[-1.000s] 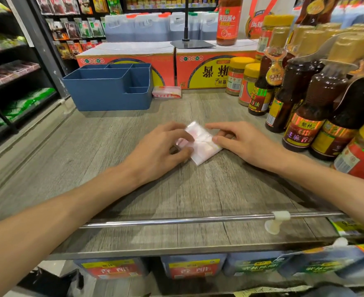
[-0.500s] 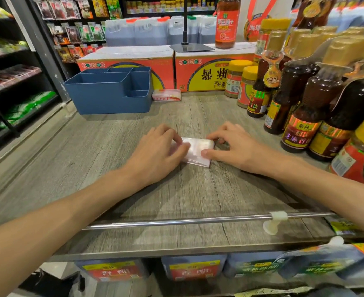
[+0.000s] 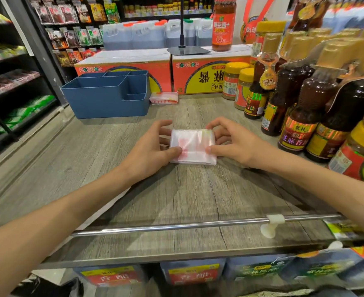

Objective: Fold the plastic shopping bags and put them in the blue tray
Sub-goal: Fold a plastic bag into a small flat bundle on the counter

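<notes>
A shiny metal rail (image 3: 176, 226) runs across the near edge of the grey wood-grain desk (image 3: 198, 189), with a white plastic clip (image 3: 272, 225) fixed on it. Below the rail, boxes with yellow-and-red labels (image 3: 193, 273) sit on a lower shelf; their writing is too blurred to read.

Beyond the rail, in the middle of the desk, lies the folded clear plastic shopping bag with red print (image 3: 193, 146), a flat squarish packet. The left hand (image 3: 150, 151) holds its left side, thumb on top and fingers curled round the far edge. The right hand (image 3: 233, 144) grips the right side likewise, thumb pressing the top and fingers bent behind the far corner. Both sets of fingers are narrowly closed on the bag.

Right of the bag stand dark brown sauce bottles with gold caps (image 3: 303, 116); the nearest label reads 芝麻香. Behind the bag and to its left stands the blue plastic tray with compartments (image 3: 106, 97), and just beside the tray's right wall lies a second folded red-and-white bag (image 3: 164, 97). Farther back sit orange-and-yellow cardboard boxes (image 3: 198, 76), printed upside down with 麻酱. On top of them stands a red-labelled jar (image 3: 223, 24) whose writing ends in 豆酱+.
</notes>
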